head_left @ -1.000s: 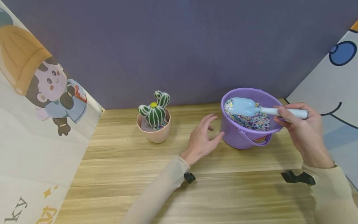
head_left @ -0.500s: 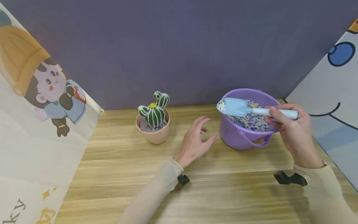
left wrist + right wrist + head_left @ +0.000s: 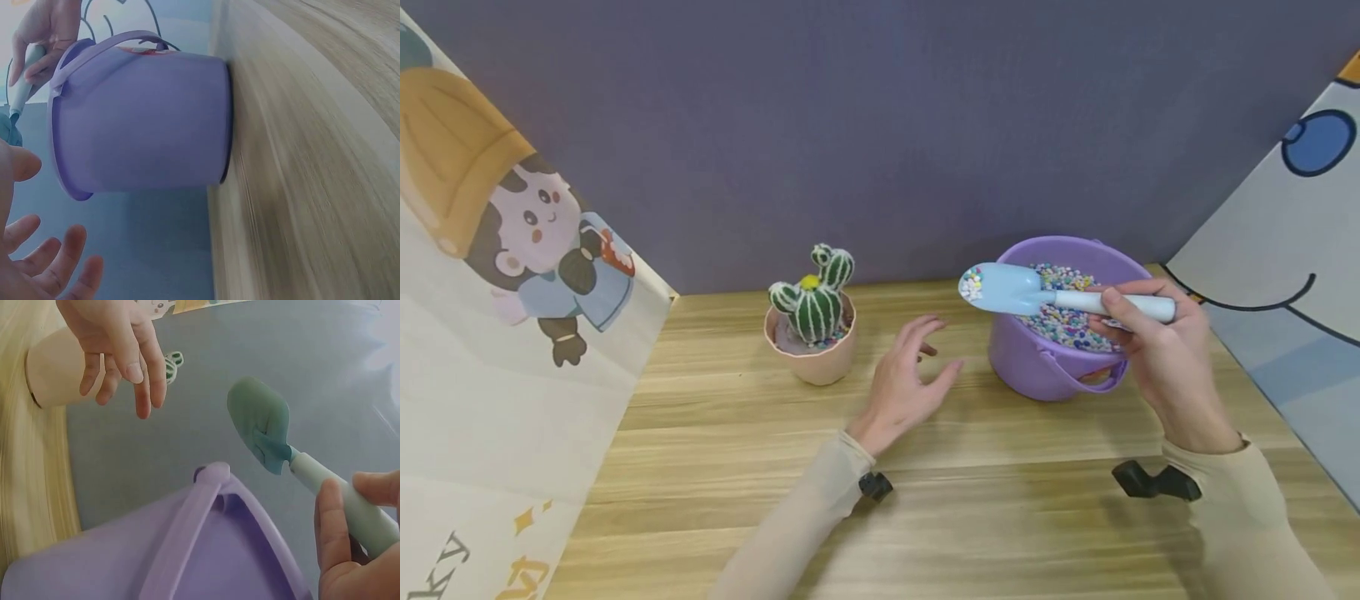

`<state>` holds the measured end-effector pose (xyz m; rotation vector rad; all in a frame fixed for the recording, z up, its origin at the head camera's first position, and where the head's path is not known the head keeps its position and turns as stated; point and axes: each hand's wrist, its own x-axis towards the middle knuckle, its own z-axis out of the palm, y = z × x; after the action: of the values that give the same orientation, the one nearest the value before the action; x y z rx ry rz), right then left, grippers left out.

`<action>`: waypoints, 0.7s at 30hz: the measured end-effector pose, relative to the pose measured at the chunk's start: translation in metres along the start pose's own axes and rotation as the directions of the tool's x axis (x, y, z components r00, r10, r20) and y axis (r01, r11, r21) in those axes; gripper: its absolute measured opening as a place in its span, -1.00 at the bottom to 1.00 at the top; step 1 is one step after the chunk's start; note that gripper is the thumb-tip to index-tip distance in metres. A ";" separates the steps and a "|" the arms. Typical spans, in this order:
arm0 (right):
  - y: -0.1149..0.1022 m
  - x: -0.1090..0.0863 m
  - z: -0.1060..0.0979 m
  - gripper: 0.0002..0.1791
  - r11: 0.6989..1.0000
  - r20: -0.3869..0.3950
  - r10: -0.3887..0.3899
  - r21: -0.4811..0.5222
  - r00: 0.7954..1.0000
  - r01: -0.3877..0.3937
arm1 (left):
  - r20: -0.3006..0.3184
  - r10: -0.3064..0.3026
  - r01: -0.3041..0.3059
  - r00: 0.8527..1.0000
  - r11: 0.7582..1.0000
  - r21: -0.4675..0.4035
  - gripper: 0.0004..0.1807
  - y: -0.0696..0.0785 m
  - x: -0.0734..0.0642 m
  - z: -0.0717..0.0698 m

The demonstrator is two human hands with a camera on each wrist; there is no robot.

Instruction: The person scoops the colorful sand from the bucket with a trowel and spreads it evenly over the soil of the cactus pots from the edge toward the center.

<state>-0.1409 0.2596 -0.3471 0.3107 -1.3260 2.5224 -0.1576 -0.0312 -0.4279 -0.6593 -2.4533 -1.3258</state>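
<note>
My right hand (image 3: 1168, 354) grips the white handle of a light blue toy trowel (image 3: 1011, 287), held level above a purple bucket (image 3: 1037, 358). Small multicoloured beads (image 3: 972, 283) lie in the trowel's tip, which sticks out past the bucket's left rim. More beads (image 3: 1067, 325) fill the lower part of the bucket. Between the bucket and a potted cactus, my left hand (image 3: 902, 383) hovers with relaxed, spread fingers and holds nothing. The knitted-looking green cactus (image 3: 816, 312) stands in a pale pink pot (image 3: 820, 365), with some beads on its right side. In the right wrist view the trowel (image 3: 259, 419) shows its underside.
A wooden tabletop (image 3: 715, 492) carries everything. Behind it rises a dark grey-blue panel (image 3: 880, 142). Light panels with cartoon prints stand at left (image 3: 490, 417) and right (image 3: 1285, 242). The bucket's handle (image 3: 1086, 385) hangs down at its front.
My right hand has moved left with the trowel, bringing its bead-loaded tip from inside the bucket's outline to beyond the left rim. My left hand has drawn back leftward, away from the bucket.
</note>
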 end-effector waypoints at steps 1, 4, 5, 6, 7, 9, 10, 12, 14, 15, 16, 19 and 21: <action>0.000 0.000 0.001 -0.89 1.000 0.002 0.004 -0.001 1.000 -0.004 | -0.003 0.002 -0.002 1.000 1.000 0.000 -0.33 -0.001 -0.001 -0.001; 0.002 -0.001 0.005 -0.90 1.000 -0.001 0.012 0.000 1.000 -0.012 | -0.017 0.017 -0.017 1.000 1.000 -0.004 -0.35 -0.003 -0.002 -0.005; 0.002 -0.001 0.006 -0.91 1.000 -0.003 0.015 0.001 1.000 -0.015 | -0.024 0.021 -0.021 0.999 1.000 -0.004 -0.36 -0.004 -0.002 -0.006; 0.003 -0.001 0.008 -0.91 1.000 -0.004 0.018 0.000 1.000 -0.018 | -0.030 0.025 -0.025 0.999 1.000 -0.004 -0.37 -0.005 -0.002 -0.007; 0.004 -0.001 0.010 -0.91 1.000 -0.004 0.024 0.005 1.000 -0.024 | -0.036 0.028 -0.028 0.999 1.000 -0.005 -0.37 -0.005 -0.003 -0.008; 0.006 -0.002 0.014 -0.91 0.999 -0.005 0.032 0.008 0.999 -0.032 | -0.047 0.027 -0.028 0.999 1.000 -0.009 -0.39 -0.007 -0.005 -0.011; 0.008 -0.002 0.016 -0.91 0.999 -0.004 0.035 0.010 0.999 -0.035 | -0.051 0.027 -0.027 0.998 1.000 -0.015 -0.39 -0.007 -0.006 -0.013; 0.010 -0.003 0.020 -0.91 0.999 -0.001 0.040 0.006 0.999 -0.040 | -0.058 0.022 -0.024 0.998 0.999 -0.029 -0.40 -0.008 -0.008 -0.016; 0.012 -0.004 0.024 -0.90 0.999 0.000 0.042 -0.002 0.999 -0.042 | -0.068 0.022 -0.025 0.997 0.999 -0.039 -0.40 -0.009 -0.009 -0.019; 0.012 -0.004 0.025 -0.90 0.999 0.000 0.041 -0.007 0.999 -0.041 | -0.075 0.023 -0.026 0.997 0.999 -0.040 -0.41 -0.009 -0.010 -0.020; 0.013 -0.005 0.027 -0.90 0.999 0.003 0.041 -0.011 0.999 -0.041 | -0.082 0.028 -0.031 0.996 0.999 -0.040 -0.41 -0.009 -0.010 -0.022; 0.015 -0.007 0.032 -0.90 0.999 0.005 0.041 -0.028 0.999 -0.041 | -0.106 0.043 -0.047 0.993 0.998 -0.031 -0.42 -0.011 -0.012 -0.025; 0.016 -0.007 0.035 -0.91 0.998 0.011 0.045 -0.041 0.999 -0.044 | -0.120 0.050 -0.054 0.991 0.998 -0.026 -0.42 -0.012 -0.013 -0.028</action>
<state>-0.1372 0.2210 -0.3426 0.2911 -1.4017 2.5300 -0.1521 -0.0634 -0.4270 -0.6279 -2.3109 -1.3437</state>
